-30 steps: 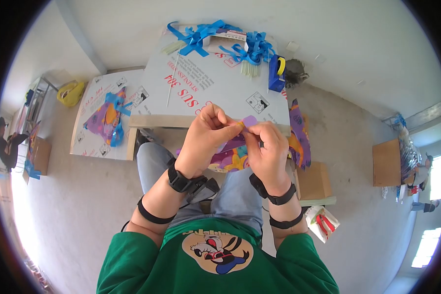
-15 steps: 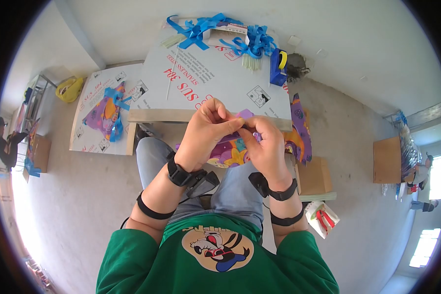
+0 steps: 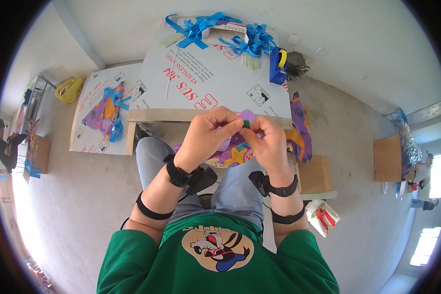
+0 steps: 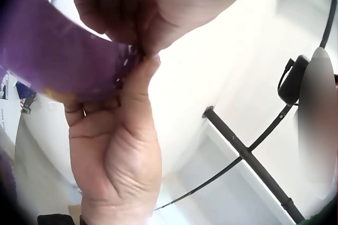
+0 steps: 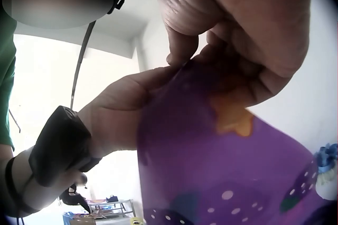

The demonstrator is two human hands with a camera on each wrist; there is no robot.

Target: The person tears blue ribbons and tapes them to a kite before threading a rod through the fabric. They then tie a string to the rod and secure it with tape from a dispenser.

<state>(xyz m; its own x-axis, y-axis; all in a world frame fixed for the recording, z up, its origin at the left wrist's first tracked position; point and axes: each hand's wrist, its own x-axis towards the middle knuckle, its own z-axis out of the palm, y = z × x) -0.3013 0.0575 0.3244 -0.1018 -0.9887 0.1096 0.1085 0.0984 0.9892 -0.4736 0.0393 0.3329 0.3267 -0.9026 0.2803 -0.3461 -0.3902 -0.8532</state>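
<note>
Both hands meet at the near edge of the table, fingertips together on a glossy purple printed sheet (image 3: 235,155). My left hand (image 3: 207,137) pinches its edge between thumb and fingers. Close beside it, my right hand (image 3: 268,148) pinches the same edge. A small dark green patch shows between the fingertips in the head view. Seen from the right wrist, the purple sheet (image 5: 227,161) hangs curved below the hands, with an orange star and white dots. It also bends away in a broad curve in the left wrist view.
On the film-covered table (image 3: 152,93) lie blue ribbon bows (image 3: 193,35), bundled thin sticks (image 3: 251,61) and a blue tape dispenser (image 3: 278,68). A purple triangular piece with blue ribbon (image 3: 103,115) rests on the left panel. Another printed piece (image 3: 301,130) is at the right edge.
The left hand's raised fingers have lowered and drawn in toward the thumb. A green patch now shows between the fingertips. The table sits slightly higher in view.
</note>
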